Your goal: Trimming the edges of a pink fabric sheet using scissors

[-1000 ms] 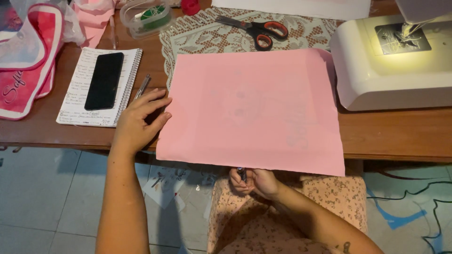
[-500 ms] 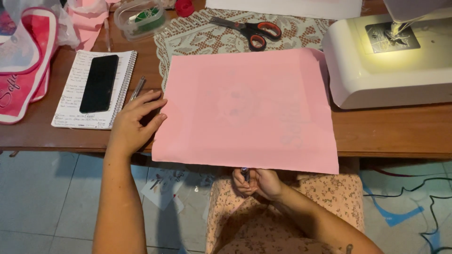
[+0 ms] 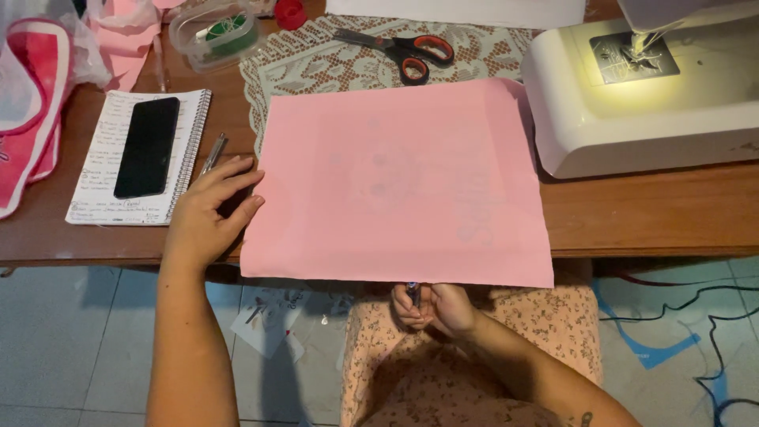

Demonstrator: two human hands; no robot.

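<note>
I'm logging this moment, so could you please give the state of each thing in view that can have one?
Pink sheet: flat, near edge over table edge.
Left hand: pressing the sheet's left edge.
Right hand: closed on a pen.
Scissors: closed.
Phone: screen dark.
Notebook: open.
Sewing machine: lamp lit.

One pink sheet (image 3: 403, 182), one scissors (image 3: 403, 49), two pens (image 3: 212, 154).

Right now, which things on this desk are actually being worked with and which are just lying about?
In use:
pink sheet, with the left hand at its left edge
pen, held in the right hand at the near edge

Lying about:
scissors
sewing machine
spiral notebook with black phone on it
second pen
lace mat
clear plastic box
</note>
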